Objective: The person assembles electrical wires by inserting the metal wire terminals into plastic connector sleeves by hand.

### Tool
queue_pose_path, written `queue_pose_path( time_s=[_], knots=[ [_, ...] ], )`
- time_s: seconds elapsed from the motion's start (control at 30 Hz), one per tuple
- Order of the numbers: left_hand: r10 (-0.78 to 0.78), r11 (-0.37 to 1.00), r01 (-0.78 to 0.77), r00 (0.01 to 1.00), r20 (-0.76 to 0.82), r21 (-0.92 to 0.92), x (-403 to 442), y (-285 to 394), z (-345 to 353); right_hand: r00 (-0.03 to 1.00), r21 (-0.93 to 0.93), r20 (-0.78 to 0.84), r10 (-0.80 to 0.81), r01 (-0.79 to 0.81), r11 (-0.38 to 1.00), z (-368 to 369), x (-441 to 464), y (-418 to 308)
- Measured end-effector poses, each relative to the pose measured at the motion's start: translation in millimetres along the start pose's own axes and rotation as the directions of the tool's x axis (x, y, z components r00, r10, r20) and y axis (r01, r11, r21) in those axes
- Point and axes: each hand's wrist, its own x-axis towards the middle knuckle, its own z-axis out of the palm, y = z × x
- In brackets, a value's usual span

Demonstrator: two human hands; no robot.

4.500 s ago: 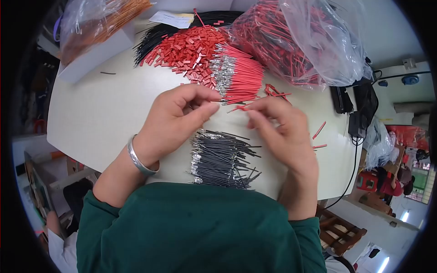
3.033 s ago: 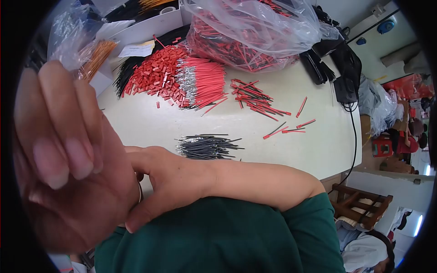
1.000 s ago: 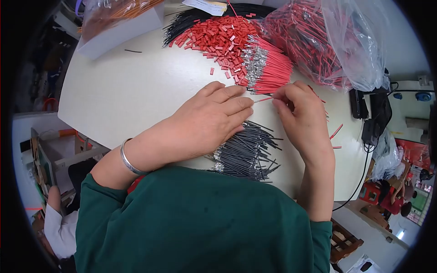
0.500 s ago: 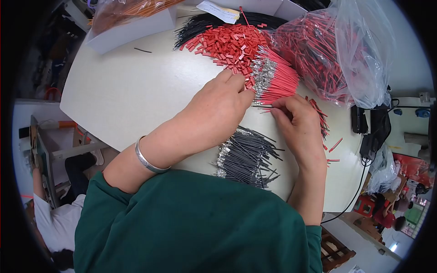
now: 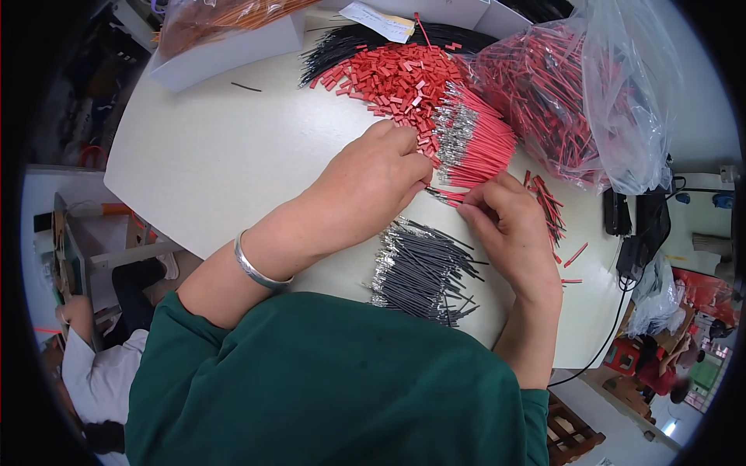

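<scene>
My left hand [image 5: 371, 172] is closed, fingertips together at the lower edge of the red housings [image 5: 404, 78]; what it pinches is hidden. My right hand [image 5: 509, 225] pinches a red wire [image 5: 449, 197], whose metal end points at my left fingertips. A dark wire end shows beside it. Just above both hands lies a bundle of red wires [image 5: 486, 144] with silver terminals on the left side. Below them, a pile of black wires [image 5: 423, 272] has its silver terminals to the left as well.
A clear bag of red and black wires [image 5: 544, 93] stands at the back right. Joined red and black pieces [image 5: 549, 208] lie right of my right hand. A white box [image 5: 233, 58] and a paper label [image 5: 378, 21] are at the back. A co-worker's sleeve [image 5: 105, 373] shows at left.
After passing close to the camera and back over the table, my left hand now sits near my right fingertips. The red wire in my right hand has come up to my left fingertips.
</scene>
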Motion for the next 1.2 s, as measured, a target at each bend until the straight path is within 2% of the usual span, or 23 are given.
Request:
queue_pose_path(
  time_s=[0.23, 0.33, 0.43, 0.63, 0.93, 1.2],
  knots=[
    [0.017, 0.999, -0.016, 0.999, 0.05, -0.035, -2.9, -3.3, -7.7, 0.992, 0.1, 0.046, 0.115, -0.119, 0.988, -0.4, 0.7, -6.9],
    [0.027, 0.997, -0.02, 0.997, 0.079, -0.077, -3.3, -2.7, -10.1, 0.998, 0.11, -0.004, 0.055, -0.055, 0.992, 1.1, 0.9, -3.1],
    [0.032, 0.996, -0.026, 0.997, 0.069, -0.085, -3.3, -1.4, -9.0, 0.993, -0.015, -0.114, -0.015, 0.013, 1.0, 5.6, 4.2, 0.1],
    [0.038, 0.997, -0.034, 0.998, 0.056, -0.071, -3.9, -1.9, -5.1, 0.985, -0.013, -0.175, -0.001, -0.001, 1.0, 12.8, 6.4, 4.1],
    [0.027, 0.999, -0.026, 0.999, 0.037, -0.023, -5.2, -2.9, -2.6, 0.987, -0.059, -0.159, -0.011, 0.002, 0.998, 14.0, 7.5, 4.4],
    [0.035, 0.999, -0.034, 0.999, 0.038, -0.031, -4.9, -3.8, -2.3, 0.994, 0.02, -0.029, 0.105, -0.104, 0.994, 11.7, 2.8, -1.7]
  ],
)
